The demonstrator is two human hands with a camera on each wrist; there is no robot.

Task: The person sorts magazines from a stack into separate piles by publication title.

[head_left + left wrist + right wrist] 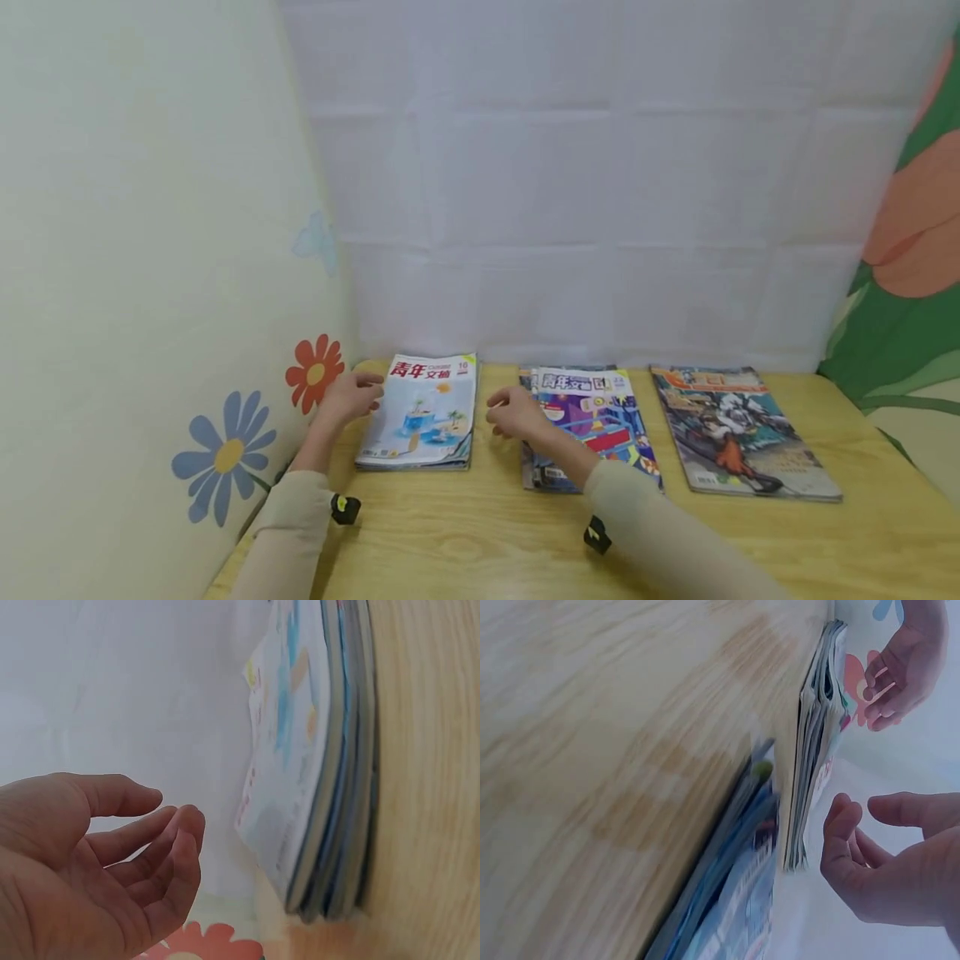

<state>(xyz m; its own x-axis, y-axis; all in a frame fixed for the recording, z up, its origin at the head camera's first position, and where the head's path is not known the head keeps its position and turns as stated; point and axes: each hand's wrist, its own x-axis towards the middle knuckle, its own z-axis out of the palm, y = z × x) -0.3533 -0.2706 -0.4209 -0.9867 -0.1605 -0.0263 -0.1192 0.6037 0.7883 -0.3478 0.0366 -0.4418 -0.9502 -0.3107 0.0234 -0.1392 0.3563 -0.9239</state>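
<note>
Setting: a pale wooden table point(465, 542) in a corner, flower-print wall at left, creased white sheet behind.
Right hand point(513, 412): hovering over the gap between two stacks, fingers loosely curled, holding nothing.
Left hand point(351, 396): just beside the left stack's near-wall edge, fingers relaxed, gripping nothing.
Left stack point(422, 412): several magazines, white cover with red title on top, edges roughly squared, lying flat.
Progress: judged from this, the stack is between both hands but not yet grasped.
Beyond: middle stack point(600, 421) and a comic magazine point(738, 433) lie apart.
</note>
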